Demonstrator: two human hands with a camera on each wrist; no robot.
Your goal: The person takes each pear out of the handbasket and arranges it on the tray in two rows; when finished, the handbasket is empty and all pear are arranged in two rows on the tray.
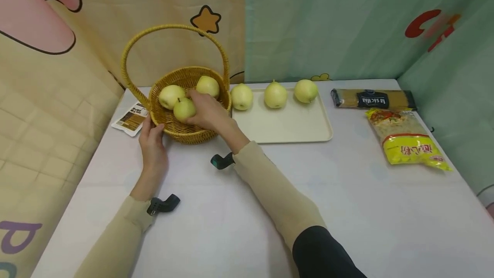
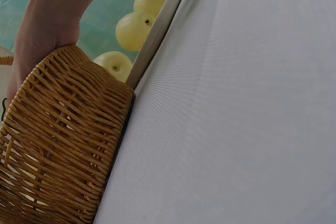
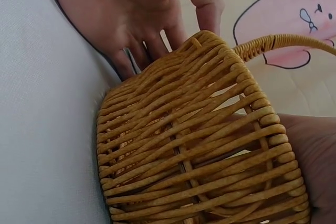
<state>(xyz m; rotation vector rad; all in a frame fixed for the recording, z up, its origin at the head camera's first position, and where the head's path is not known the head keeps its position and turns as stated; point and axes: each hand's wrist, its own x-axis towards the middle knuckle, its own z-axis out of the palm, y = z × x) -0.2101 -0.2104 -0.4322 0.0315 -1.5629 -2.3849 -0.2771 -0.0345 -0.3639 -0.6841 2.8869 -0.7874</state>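
Note:
A woven wicker basket (image 1: 193,137) with a tall arched handle stands at the back left of the table. My right hand (image 1: 210,113) reaches down into it and grips a pale yellow-green pear (image 1: 184,110), its fingers and thumb around the fruit. Two more pears lie in the basket, one at the left (image 1: 170,96) and one at the back right (image 1: 207,86). My left hand (image 1: 152,151) holds the basket's left side, thumb at the rim; the right wrist view shows this hand (image 3: 142,14) against the wicker wall (image 3: 194,145).
Right of the basket lies a cream tray (image 1: 285,128) with three pears (image 1: 275,95) along its back. Farther right are a spaghetti pack (image 1: 373,99) and a yellow noodle bag (image 1: 409,143). A white-and-brown pouch (image 1: 133,118) lies left of the basket. Curtains (image 1: 320,25) hang behind the table.

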